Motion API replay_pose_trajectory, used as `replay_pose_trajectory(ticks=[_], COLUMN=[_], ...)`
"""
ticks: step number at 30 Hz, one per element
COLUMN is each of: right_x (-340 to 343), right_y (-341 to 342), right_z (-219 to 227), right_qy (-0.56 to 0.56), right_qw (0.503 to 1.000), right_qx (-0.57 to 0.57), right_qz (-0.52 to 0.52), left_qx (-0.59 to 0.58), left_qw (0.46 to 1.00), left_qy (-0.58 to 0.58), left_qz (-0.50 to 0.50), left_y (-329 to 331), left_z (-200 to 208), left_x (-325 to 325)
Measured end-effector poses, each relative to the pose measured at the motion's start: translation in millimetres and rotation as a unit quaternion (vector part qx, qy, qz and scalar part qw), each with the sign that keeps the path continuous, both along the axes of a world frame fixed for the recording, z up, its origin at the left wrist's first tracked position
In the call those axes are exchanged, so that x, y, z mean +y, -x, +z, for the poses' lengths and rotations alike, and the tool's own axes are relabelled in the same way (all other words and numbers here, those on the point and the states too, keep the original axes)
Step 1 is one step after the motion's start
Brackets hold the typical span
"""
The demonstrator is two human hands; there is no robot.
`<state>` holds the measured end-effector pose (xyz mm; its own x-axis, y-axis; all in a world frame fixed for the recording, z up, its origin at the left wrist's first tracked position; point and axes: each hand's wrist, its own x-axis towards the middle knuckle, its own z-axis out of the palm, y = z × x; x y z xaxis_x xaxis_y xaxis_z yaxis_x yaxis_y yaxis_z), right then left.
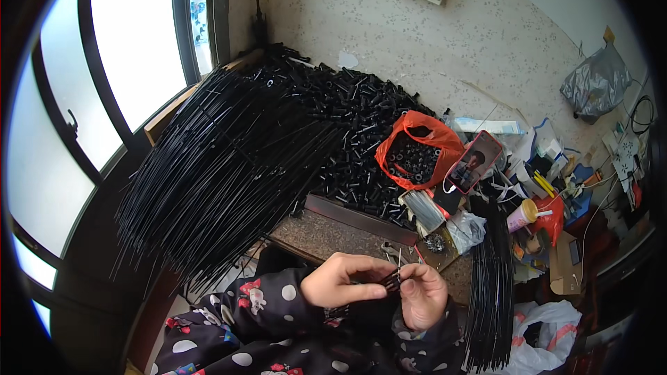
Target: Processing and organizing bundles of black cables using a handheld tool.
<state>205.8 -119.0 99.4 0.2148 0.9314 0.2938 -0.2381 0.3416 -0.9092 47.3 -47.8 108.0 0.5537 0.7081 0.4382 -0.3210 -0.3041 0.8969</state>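
Observation:
Close together at the table's near edge, both hands work on a cluster of small black parts (392,280). My left hand (342,282) is closed around them, its thumb and fingers pointing right. My right hand (422,294) pinches their right end between thumb and fingertips. A thin pale pin stands up from between the hands; what it belongs to is too small to tell. Beyond them, a big heap of short black tubular pieces (354,118) covers the table. A large sheaf of long thin black rods (222,167) lies to the left.
A dark strip (358,219) edges the heap in front. An orange-red bag (389,149) holds small dark rings. Right of it stand a phone (476,160) and a cup with a straw (522,215). More black rods (490,298) hang beside my right arm, near a white bag (545,340).

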Motion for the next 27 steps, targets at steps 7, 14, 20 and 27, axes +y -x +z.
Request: replay_pose_trajectory(ticks=[7,14,20,27], right_x=[17.7,40.6,70.0,59.8], right_y=[11.8,-31.1,-62.3,-75.5], right_z=[6.6,-25.2,-58.5,-61.4], right_qy=[0.003,0.012,0.02,0.056], right_qw=[0.998,0.994,0.977,0.988], right_qx=[-0.005,0.099,0.16,0.093], right_qz=[-0.068,-0.05,-0.138,-0.11], left_qx=[0.085,-0.017,0.208,0.442], left_qw=[0.984,0.995,0.922,0.757], left_qy=[-0.083,0.034,-0.267,-0.411], left_qz=[0.13,-0.094,0.186,0.25], left_y=[-12.0,-53.6,-147.9,-201.0], left_z=[2.5,-10.8,-71.9,-92.3], left_x=[-0.1,62.5,222.7,268.5])
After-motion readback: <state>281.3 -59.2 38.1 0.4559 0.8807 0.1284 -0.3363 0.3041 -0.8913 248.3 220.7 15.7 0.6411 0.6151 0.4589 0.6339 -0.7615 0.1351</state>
